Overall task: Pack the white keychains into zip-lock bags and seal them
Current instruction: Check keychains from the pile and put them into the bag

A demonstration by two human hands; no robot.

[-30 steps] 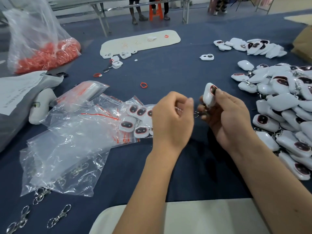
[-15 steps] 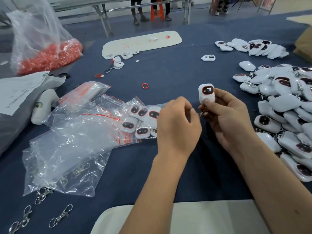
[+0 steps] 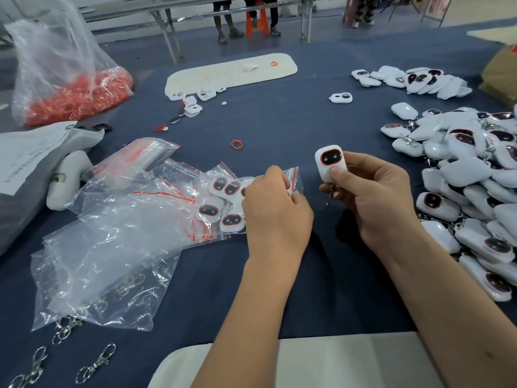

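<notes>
Nearest, at the left near edge of the dark blue cloth table (image 3: 279,113), a few metal clasps (image 3: 96,364) lie loose, bright and thin. Just beyond them spreads a heap of clear, crinkly zip-lock bags (image 3: 106,261) with red seal strips.

In the middle, the left hand (image 3: 275,208) pinches the mouth of a bag (image 3: 223,203) that already holds several keychains, its fingers curled onto the plastic edge. The right hand (image 3: 375,197) grips one white keychain (image 3: 330,162) upright, thumb pressed on its front, the small metal clip dangling beneath. It is smooth, glossy, rounded at the corners, with a dark oval face ringed in red.

The risk, I'd say, is at the bag mouth: the film is slippery and limp, so it may fold shut as the keychain comes in, or the dangling clip may snag the seal strip and keep it from closing.

To the right lies a big pile of keychains (image 3: 470,175), and a smaller cluster (image 3: 414,79) farther off. A red ring (image 3: 236,144) sits mid-table. Far left, a large clear sack of red rings (image 3: 72,99); far centre, a pale flat board (image 3: 232,71).
</notes>
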